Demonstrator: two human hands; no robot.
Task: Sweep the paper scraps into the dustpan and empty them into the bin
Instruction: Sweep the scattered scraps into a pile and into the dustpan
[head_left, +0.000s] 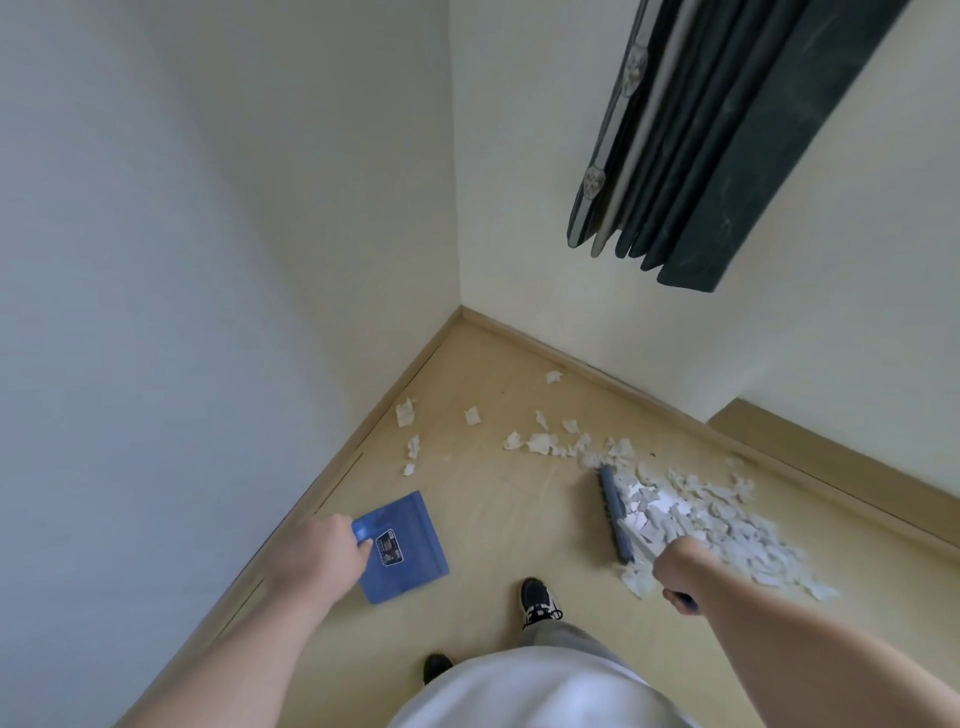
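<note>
White paper scraps (711, 525) lie in a wide heap on the wooden floor at the right, with a few loose pieces (410, 431) scattered toward the room corner. My left hand (324, 545) grips the blue dustpan (400, 548), held low over the floor near the left wall. My right hand (678, 577) is closed on the handle of a blue broom; its brush head (615, 512) rests on the floor at the left edge of the heap. Dustpan and broom are well apart. No bin is in view.
Two pale walls meet in a corner ahead, with a wooden skirting board (623, 382) along the floor. Dark green curtains (696, 156) hang at the upper right. My black shoes (537, 597) stand between dustpan and broom.
</note>
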